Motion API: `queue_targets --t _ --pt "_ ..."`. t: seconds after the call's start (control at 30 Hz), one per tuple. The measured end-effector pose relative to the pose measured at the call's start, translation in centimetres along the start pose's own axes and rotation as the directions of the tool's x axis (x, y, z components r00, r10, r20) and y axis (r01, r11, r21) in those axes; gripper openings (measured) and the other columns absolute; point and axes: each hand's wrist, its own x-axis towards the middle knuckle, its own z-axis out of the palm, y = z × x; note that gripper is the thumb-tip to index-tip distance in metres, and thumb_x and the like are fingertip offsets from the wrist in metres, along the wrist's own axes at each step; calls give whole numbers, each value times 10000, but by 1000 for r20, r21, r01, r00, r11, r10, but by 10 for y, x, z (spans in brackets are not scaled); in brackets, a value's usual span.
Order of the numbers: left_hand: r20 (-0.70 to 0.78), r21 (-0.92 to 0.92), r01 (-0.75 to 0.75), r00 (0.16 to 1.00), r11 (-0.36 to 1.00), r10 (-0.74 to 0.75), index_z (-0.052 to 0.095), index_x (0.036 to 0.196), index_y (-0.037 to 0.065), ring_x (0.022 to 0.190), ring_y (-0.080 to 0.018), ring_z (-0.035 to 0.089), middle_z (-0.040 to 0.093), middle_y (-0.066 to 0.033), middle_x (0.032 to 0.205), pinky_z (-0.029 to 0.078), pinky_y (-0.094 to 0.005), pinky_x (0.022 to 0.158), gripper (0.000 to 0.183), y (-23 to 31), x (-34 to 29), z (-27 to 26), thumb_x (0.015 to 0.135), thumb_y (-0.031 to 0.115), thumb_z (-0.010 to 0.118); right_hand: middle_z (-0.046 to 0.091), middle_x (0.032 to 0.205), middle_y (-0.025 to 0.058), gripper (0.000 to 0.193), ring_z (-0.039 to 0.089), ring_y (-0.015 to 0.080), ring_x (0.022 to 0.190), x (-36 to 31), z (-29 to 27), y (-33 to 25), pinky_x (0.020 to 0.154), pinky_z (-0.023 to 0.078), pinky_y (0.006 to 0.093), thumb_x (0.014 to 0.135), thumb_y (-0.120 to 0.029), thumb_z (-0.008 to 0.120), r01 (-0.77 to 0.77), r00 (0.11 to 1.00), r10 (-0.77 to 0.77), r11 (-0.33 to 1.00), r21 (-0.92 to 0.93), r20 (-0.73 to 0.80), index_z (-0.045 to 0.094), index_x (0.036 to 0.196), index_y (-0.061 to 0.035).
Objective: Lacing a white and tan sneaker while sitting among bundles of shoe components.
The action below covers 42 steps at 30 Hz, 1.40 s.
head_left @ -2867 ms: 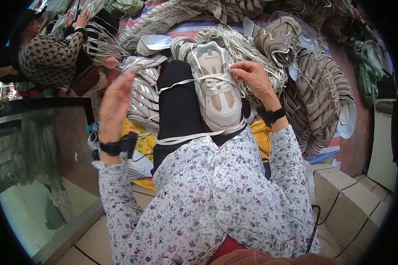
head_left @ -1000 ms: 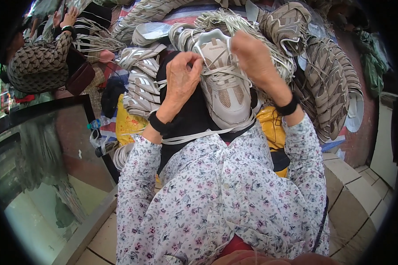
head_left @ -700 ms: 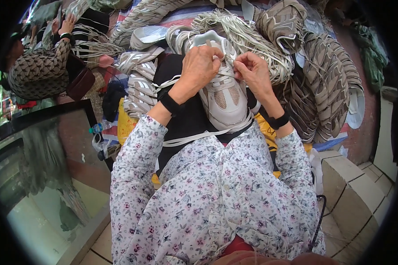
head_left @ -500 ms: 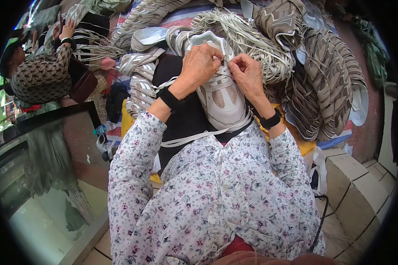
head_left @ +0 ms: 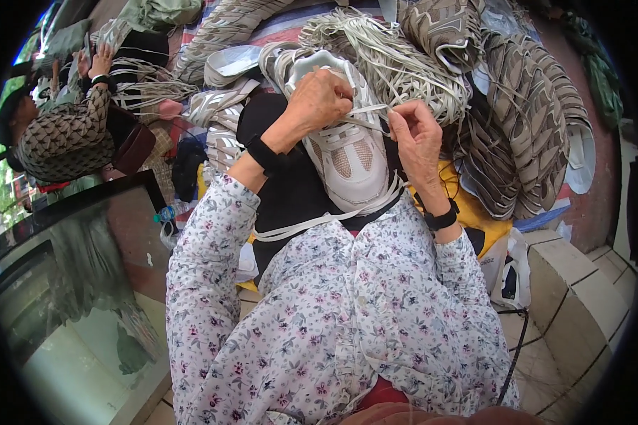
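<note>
Striped sheet (head_left: 283,33) over reddish floor (head_left: 594,205), upper half of frame, curved stack of brown-beige shoe uppers (head_left: 528,134) on it at right, pale lace heap (head_left: 390,64) top centre, black-covered lap (head_left: 290,195) mid-frame, beige sneaker (head_left: 354,177) on it.

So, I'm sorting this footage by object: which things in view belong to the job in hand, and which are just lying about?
Job in hand:
- beige-and-white shoe
- pale lace, stretched between left hand and right hand
- probably the heaped laces and stacked shoe uppers

Seemingly just lying about:
- yellow bag
- white plastic bag
- small bottle
</note>
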Motion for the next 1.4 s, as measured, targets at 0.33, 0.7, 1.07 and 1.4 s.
queue_targets --t 0.33,0.7,1.07,1.4 --pt "-93 -92 -68 994 993 60 761 912 -26 573 -128 585 645 -90 631 489 -296 568 212 -4 -18 -21 811 129 657 592 729 -28 68 524 34 616 28 -4 0 564 432 199 963 -70 651 -64 997 62 997 35 47 623 918 -27" --pt "-454 -88 198 864 976 -216 781 941 22 594 -95 606 702 -69 687 478 -267 569 187 -91 -77 -97 857 151 675 607 715 4 133 545 72 609 67 -35 -3 574 440 216 950 -126 678 -10 999 13 998 -66 49 651 908 -3" --pt "-595 -323 317 665 892 -452 756 1053 -10 654 -8 478 619 66 782 335 -178 548 211 -175 -216 -155 950 170 717 661 833 17 151 620 91 696 73 -26 -3 636 493 194 956 -176 709 -346 933 271 859 378 238 654 1001 -43" --pt "-690 -323 364 541 873 -481 754 1036 -22 618 -27 495 613 46 738 357 -194 536 194 -217 -278 -158 936 143 728 715 900 70 128 665 104 688 45 7 -38 595 520 217 995 -157 650 -386 868 223 865 321 445 649 1010 -31"
